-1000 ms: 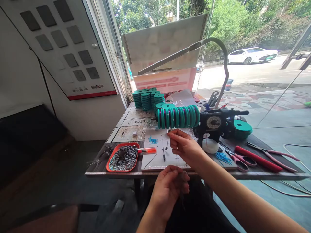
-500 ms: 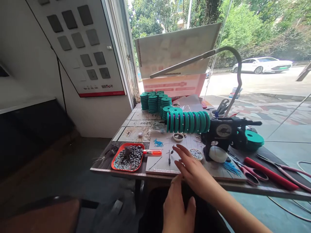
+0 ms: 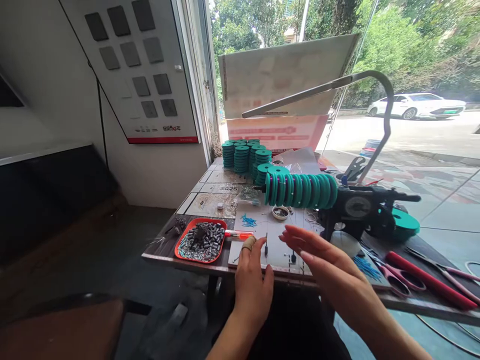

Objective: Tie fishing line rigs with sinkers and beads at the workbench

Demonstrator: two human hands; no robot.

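Note:
My left hand (image 3: 252, 277), with a tan wrap on one finger, reaches over the left front of the white board (image 3: 258, 207). Its fingers are slightly bent, thumb apart, and I see nothing held. Just right of its fingertips lies a small dark weight with a thin stem (image 3: 266, 249). My right hand (image 3: 333, 260) hovers open over the board's right part, fingers stretched. Left of its thumb is a second dark weight (image 3: 293, 258). An orange-red tray (image 3: 224, 239) of dark cylindrical weights and small metal bits sits left of my left hand.
Green foam spools (image 3: 300, 191) line the shaft of a black winding machine (image 3: 354, 207); more spool stacks (image 3: 241, 159) stand behind. Blue strips (image 3: 248, 220) and a small round dish (image 3: 280, 213) lie on the board. Pink-handled scissors (image 3: 397, 285) and a red rod (image 3: 431, 281) lie right.
My left hand has moved forward and left over the board. My right hand has shifted right, away from it, and the second dark weight now lies further right. The view has turned slightly left.

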